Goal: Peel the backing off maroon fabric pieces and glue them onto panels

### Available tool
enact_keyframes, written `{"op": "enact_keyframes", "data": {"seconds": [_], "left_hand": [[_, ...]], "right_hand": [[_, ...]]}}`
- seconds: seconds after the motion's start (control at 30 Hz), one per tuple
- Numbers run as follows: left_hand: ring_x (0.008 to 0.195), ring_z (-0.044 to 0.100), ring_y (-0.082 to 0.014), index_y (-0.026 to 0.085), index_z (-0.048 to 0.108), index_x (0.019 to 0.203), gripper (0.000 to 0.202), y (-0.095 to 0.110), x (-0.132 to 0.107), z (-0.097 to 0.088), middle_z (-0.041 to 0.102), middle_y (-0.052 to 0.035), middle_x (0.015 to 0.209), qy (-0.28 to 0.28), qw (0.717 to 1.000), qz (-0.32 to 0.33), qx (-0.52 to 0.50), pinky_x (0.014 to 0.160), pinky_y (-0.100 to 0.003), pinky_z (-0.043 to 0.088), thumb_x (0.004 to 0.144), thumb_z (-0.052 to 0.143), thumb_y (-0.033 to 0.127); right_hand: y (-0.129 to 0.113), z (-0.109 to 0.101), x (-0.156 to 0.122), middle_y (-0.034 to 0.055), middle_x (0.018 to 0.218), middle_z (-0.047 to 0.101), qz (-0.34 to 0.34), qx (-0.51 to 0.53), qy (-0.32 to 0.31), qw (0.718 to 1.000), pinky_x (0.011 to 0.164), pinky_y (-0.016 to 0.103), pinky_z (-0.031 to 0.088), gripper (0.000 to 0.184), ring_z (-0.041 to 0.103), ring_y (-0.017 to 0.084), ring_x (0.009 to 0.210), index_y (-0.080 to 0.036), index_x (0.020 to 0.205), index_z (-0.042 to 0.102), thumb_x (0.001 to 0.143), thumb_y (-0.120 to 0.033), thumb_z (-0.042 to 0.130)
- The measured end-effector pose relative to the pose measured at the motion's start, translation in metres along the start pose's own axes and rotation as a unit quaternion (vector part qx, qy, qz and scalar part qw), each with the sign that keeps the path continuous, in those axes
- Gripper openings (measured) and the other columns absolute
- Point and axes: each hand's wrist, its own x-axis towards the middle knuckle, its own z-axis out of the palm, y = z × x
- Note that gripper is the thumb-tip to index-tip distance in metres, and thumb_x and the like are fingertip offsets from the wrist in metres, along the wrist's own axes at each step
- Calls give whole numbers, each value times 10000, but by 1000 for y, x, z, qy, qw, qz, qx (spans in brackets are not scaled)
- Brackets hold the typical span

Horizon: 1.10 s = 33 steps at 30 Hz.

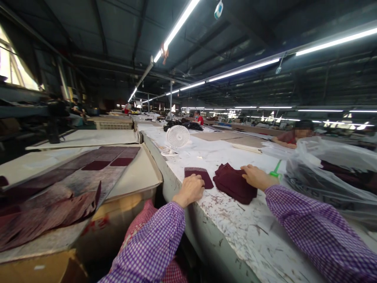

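Note:
My left hand rests knuckles-up on a single flat maroon fabric piece near the edge of the long white worktable, its fingers curled down onto the cloth. My right hand lies on top of a stack of maroon fabric pieces just to the right, fingers pressed on the pile. Both sleeves are purple-and-white checked.
A small white fan stands further up the table. A clear plastic bag with dark fabric lies at right, a green tool beside it. Cardboard boxes with maroon fabric sit at left. Another person leans over the table beyond.

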Motion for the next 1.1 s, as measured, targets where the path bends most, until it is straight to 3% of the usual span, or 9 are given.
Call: {"op": "enact_keyframes", "data": {"seconds": [0.1,0.23,0.37,0.5,0.63,0.83,0.9,1.0,1.1], "left_hand": [[933,569,-237,159,678,768,177,1,4,3,637,-109,926,2,1000,-25,-17,840,-345,444,788,502,153],[892,599,-245,149,684,774,198,-3,10,7,663,-120,905,31,992,-105,-70,812,-361,446,767,486,137],[762,621,-207,172,692,728,192,-16,13,8,693,-66,774,65,966,-189,-165,721,-308,446,722,502,145],[678,598,-174,181,666,604,129,-26,15,12,671,-25,651,100,929,-226,-277,691,-273,424,646,560,121],[599,560,-152,169,620,535,111,-32,17,19,602,0,535,154,859,-262,-412,653,-256,419,598,581,86],[529,543,-117,155,557,612,60,-63,15,10,560,12,531,260,669,-309,-624,586,-233,451,667,536,139],[520,533,-97,158,529,616,47,-74,12,5,556,20,543,284,619,-317,-660,586,-216,452,650,533,126],[489,507,-80,153,527,623,18,-80,8,1,542,32,534,289,587,-319,-686,544,-200,429,623,532,135],[465,480,-76,138,553,626,64,-76,1,-1,540,35,530,271,599,-297,-693,478,-189,373,587,580,180]], "right_hand": [[-17,3,2,212,1116,584,-26,9,21,999,859,483,406,314,563,314,1011,-99,1093,610,807,-127,481],[-47,-1,7,93,1052,662,-121,76,7,990,877,351,440,286,603,210,968,-173,1046,650,839,-141,454],[-76,-6,12,57,1002,694,-185,129,8,974,826,286,462,283,630,171,903,-174,994,673,868,-173,419],[-101,0,24,59,981,699,-212,135,14,968,819,268,444,278,630,169,889,-164,951,689,870,-177,423],[-114,21,42,40,821,710,-232,107,-20,967,763,247,436,240,634,164,787,-187,783,707,839,-168,474],[-121,48,49,100,1044,670,-245,88,-37,965,891,311,396,249,593,208,971,-165,1002,676,866,-271,497],[-124,50,48,101,1077,653,-248,92,-41,963,935,327,368,260,576,210,1010,-167,1036,663,870,-279,497],[-127,48,51,85,1024,661,-232,109,-46,966,909,318,383,209,588,206,967,-189,962,680,840,-291,544],[-125,42,57,54,930,660,-190,140,-34,971,806,290,427,148,608,189,857,-206,864,680,778,-311,620]]}}
